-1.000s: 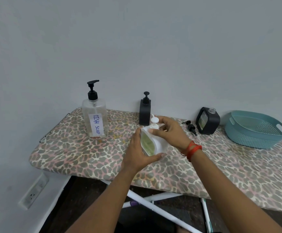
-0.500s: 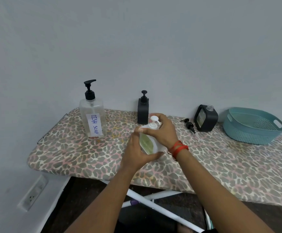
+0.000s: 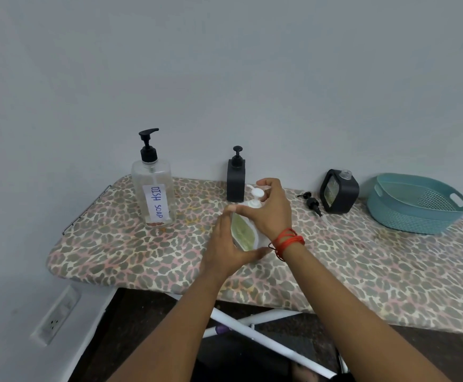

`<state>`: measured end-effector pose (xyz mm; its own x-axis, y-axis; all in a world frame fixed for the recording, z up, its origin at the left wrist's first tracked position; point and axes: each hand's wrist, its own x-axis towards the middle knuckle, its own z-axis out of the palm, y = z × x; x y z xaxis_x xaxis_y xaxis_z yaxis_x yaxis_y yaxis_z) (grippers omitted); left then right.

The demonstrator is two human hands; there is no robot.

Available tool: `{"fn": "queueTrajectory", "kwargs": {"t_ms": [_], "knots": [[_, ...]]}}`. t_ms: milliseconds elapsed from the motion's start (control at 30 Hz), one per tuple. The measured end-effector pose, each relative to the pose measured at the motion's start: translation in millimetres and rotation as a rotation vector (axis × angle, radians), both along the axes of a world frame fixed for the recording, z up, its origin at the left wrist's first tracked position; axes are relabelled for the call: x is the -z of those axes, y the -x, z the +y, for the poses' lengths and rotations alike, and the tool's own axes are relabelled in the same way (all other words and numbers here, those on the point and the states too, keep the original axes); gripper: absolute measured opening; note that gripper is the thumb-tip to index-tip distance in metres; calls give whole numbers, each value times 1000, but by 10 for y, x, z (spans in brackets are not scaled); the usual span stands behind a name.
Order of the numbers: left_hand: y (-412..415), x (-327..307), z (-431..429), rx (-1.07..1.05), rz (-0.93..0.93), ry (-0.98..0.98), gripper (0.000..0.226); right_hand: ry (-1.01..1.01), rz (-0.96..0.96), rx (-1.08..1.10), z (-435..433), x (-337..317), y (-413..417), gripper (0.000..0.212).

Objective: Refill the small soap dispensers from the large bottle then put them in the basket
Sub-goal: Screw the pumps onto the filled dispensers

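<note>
A small white dispenser (image 3: 243, 230) with a green label stands on the leopard-print board (image 3: 114, 252). My left hand (image 3: 226, 248) wraps its body from the left. My right hand (image 3: 273, 209) grips its neck and white pump top (image 3: 257, 193). At the back left stands the large clear bottle (image 3: 153, 194) labelled DISH SOAP, black pump on. A slim black dispenser (image 3: 236, 180) stands by the wall. A squat black dispenser (image 3: 339, 193) stands open-necked, with its black pump (image 3: 311, 202) lying beside it. The teal basket (image 3: 418, 204) sits at the right.
The wall runs close behind the board. White folding legs (image 3: 266, 337) and dark floor show under the board's front edge. A wall socket (image 3: 56, 318) is low on the left.
My right hand has shifted around the white dispenser's pump top, fingers now curled higher over it. My left hand keeps its hold on the body. The view has tilted slightly.
</note>
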<state>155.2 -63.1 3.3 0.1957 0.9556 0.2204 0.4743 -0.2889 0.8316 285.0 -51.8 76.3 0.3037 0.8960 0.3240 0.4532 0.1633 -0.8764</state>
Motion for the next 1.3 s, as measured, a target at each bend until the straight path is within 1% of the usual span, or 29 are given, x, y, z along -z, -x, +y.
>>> {"fn": "queueTrajectory", "kwargs": {"t_ms": [67, 100, 133, 200, 267, 333, 400, 433, 500, 567, 633, 700, 733, 833, 900, 1000, 1100, 1200, 1300], "knots": [[4, 19, 13, -11, -1, 9, 129, 37, -15, -23, 15, -26, 0, 80], [7, 21, 16, -15, 0, 9, 128, 57, -9, -79, 24, -27, -40, 78], [12, 18, 17, -14, 1, 12, 130, 74, -8, -155, 25, -30, -97, 72], [23, 1, 15, 4, 4, 26, 139, 112, 8, -304, 20, -16, -243, 54], [29, 9, 20, 16, -5, 28, 142, 148, 114, -412, 5, -3, -377, 39], [27, 23, 18, 13, -17, 26, 139, 167, 210, -481, -16, -11, -443, 33], [26, 22, 19, 6, -14, 19, 136, 143, 223, -455, -35, -7, -412, 34], [26, 26, 19, 8, -10, 19, 137, 125, 215, -392, -45, -1, -352, 35], [25, 9, 10, 14, -6, 21, 139, 68, 151, -196, -60, 22, -192, 40], [15, 5, 19, 15, -41, 2, 132, -8, 43, -33, -92, 37, -56, 45], [19, 0, 17, 7, -50, 2, 124, -11, 36, -19, -79, 27, -31, 54], [25, -14, 9, 3, -19, 6, 131, 72, 95, -112, -59, -7, -139, 63], [28, -9, 10, 6, 0, 13, 137, 119, 139, -204, -61, -31, -220, 61], [34, 11, 15, -2, 11, 33, 141, 220, 253, -475, -64, -79, -437, 38], [36, 17, 15, -13, 10, 37, 141, 237, 215, -521, -54, -102, -486, 27], [26, 23, 13, -23, 18, 44, 142, 218, 174, -482, -26, -83, -453, 24], [26, 19, 18, -26, 15, 34, 141, 161, 177, -373, -44, -57, -341, 21], [14, 9, 13, -11, 11, 30, 144, 101, 179, -170, -83, -15, -184, 26], [-1, 20, 13, -17, 11, 26, 146, 27, 137, 65, -103, 67, -12, 40]]}}
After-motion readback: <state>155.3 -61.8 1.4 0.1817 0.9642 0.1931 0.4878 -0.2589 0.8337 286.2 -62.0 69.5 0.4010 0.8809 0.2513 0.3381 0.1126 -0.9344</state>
